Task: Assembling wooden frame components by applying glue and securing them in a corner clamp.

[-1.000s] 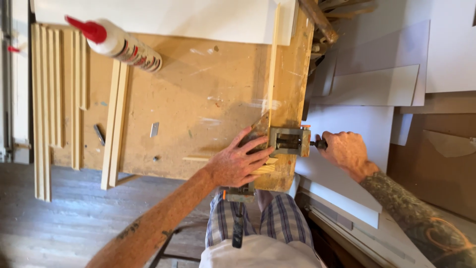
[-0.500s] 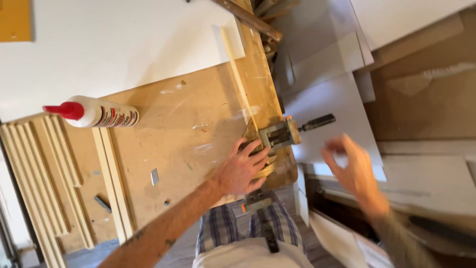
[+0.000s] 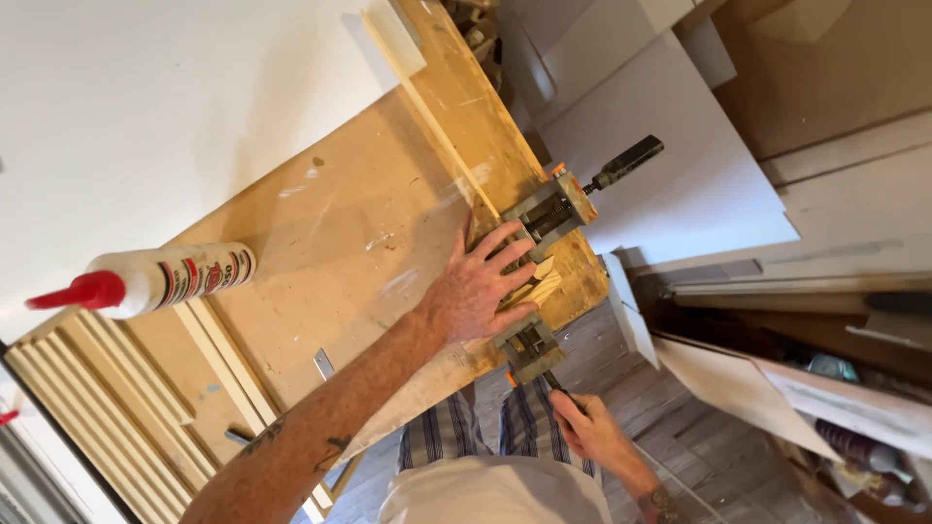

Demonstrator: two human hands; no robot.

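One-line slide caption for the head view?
Left hand presses wood strips on the workbench; right hand grips the near clamp's handle.

Right hand (image 3: 589, 427) now off the far clamp handle (image 3: 626, 162), down onto the near clamp's handle (image 3: 561, 386).

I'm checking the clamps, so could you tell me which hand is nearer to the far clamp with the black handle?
Left. The left hand lies flat on the wood strips, fingertips beside the far clamp. The right hand is down at the near clamp, gripping its handle.
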